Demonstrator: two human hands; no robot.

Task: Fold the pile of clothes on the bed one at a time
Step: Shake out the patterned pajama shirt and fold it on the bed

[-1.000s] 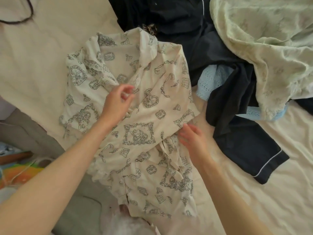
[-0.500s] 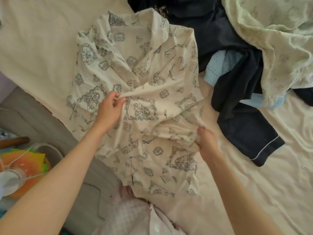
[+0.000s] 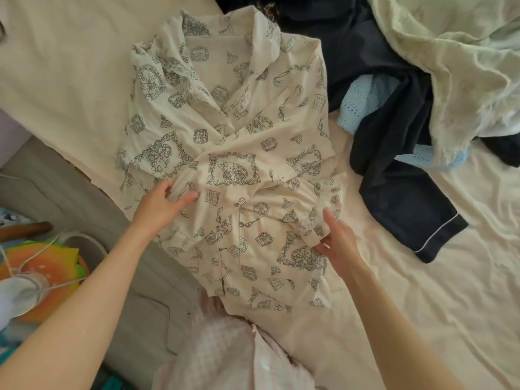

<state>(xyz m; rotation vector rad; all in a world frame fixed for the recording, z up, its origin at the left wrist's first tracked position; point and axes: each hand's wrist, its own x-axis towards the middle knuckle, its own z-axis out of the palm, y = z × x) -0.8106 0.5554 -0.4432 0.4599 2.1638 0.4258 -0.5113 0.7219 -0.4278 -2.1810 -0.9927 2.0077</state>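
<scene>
A cream printed pyjama shirt (image 3: 253, 130) lies collar-up on the bed (image 3: 422, 291), its sleeves folded in across the front. My left hand (image 3: 160, 205) pinches a fold of the shirt's left side near the waist. My right hand (image 3: 336, 242) grips the cuff end of the right sleeve, thumb under the cloth. The pile of other clothes sits at the upper right: a dark navy garment with white piping (image 3: 399, 192), a light blue eyelet piece (image 3: 363, 99) and a pale green textured cloth (image 3: 450, 66).
The bed's left edge runs diagonally past a grey surface (image 3: 70, 192). Below it on the floor stand an orange and yellow object (image 3: 50, 266) and a white device with cords (image 3: 19, 294). Pink checked cloth (image 3: 225, 356) fills the bottom centre.
The shirt has been flattened and the right sleeve brought across the front. My left hand slid down to the waist fold; my right hand moved down with the sleeve cuff.
</scene>
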